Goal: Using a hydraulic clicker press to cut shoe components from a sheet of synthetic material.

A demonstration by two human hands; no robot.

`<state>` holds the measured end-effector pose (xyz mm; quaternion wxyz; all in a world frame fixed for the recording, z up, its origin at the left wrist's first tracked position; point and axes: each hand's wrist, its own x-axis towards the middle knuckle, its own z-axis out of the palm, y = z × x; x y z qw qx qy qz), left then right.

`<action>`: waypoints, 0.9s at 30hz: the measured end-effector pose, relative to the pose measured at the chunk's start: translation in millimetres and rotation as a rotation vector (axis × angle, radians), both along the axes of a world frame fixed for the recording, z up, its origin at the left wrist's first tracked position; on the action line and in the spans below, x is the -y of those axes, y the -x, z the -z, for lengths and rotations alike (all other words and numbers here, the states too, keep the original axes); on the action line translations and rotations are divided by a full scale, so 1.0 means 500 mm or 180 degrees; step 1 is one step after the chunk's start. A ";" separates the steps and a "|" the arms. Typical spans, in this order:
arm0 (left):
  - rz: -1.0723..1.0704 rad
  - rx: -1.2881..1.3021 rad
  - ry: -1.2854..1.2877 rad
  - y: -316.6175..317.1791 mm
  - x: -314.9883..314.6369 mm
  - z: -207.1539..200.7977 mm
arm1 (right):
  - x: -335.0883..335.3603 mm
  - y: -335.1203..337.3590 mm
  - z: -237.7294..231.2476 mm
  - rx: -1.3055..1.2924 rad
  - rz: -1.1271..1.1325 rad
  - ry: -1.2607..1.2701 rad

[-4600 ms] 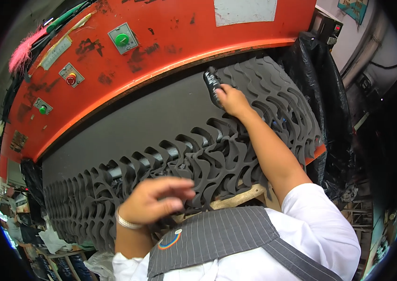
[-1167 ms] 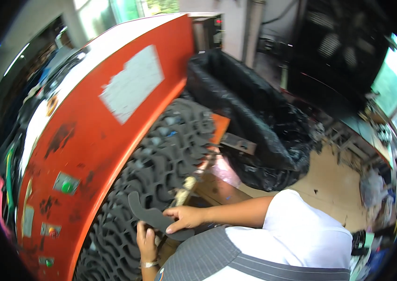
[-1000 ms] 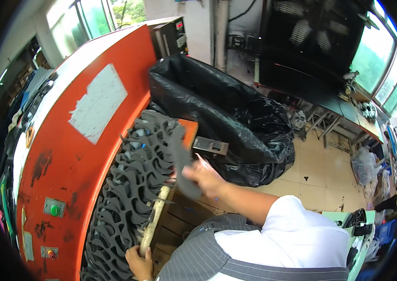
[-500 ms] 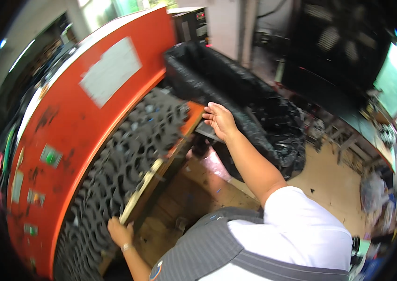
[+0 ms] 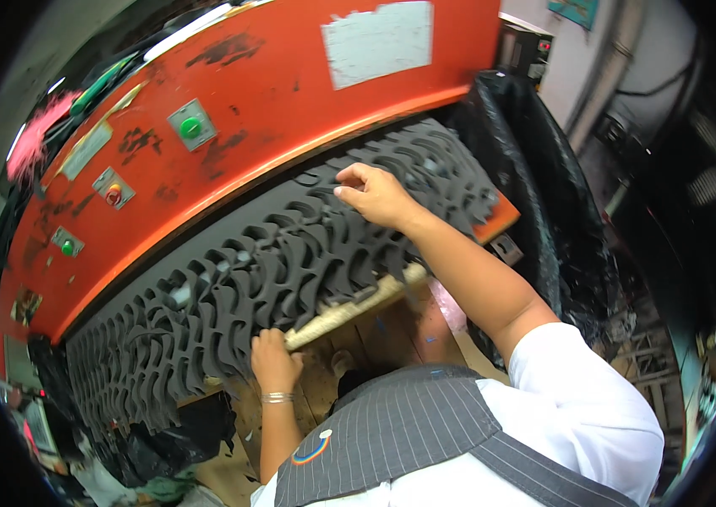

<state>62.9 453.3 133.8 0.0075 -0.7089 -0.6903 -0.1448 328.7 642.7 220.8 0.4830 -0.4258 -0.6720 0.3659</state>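
Filling most of the bed (image 5: pixel 500 218) is a cut-up dark grey sheet (image 5: pixel 286 275), laid in front of the red machine (image 5: pixel 265 76). Rows of wavy holes are cut through it; a plain strip is left along the far left side. Ragged tongues are hung over the near edge. Pale bits can be seen through some holes.

Left hand (image 5: pixel 276 358) is placed at the near edge, by the left end of the pale bar (image 5: pixel 356 311), fingers bent over the edge. How tightly it is closed can't be told. A bracelet (image 5: pixel 277 397) is worn on that wrist.

Right hand (image 5: pixel 372 194) is held over the far right part of the sheet, fingers loosely curled, a small gap left between thumb and index. Nothing is seen held in it. Whether the sheet is touched can't be told.

Two green buttons (image 5: pixel 191 128) and a red button (image 5: pixel 114 195) are mounted on the machine front, left; a white patch (image 5: pixel 379 42) is stuck on farther right. Black plastic (image 5: pixel 535 194) is draped just beside the bed's right end. Pink plastic (image 5: pixel 449 306) is seen below the bar.
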 end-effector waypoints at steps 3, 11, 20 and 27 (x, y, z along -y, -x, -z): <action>0.0325 0.0130 0.0500 0.004 0.004 -0.028 | -0.065 0.044 -0.022 0.1289 0.0419 -0.0208; 0.1170 0.2490 0.1177 0.032 -0.196 -0.225 | -0.190 0.155 0.072 0.3374 0.1136 0.0033; 0.0663 0.0467 0.1288 0.098 -0.463 -0.166 | -0.278 0.014 0.113 -0.0693 0.0197 0.0513; 0.0126 0.5543 0.1197 -0.072 -0.503 -0.185 | -0.097 0.040 -0.023 -0.1502 -0.0815 0.1072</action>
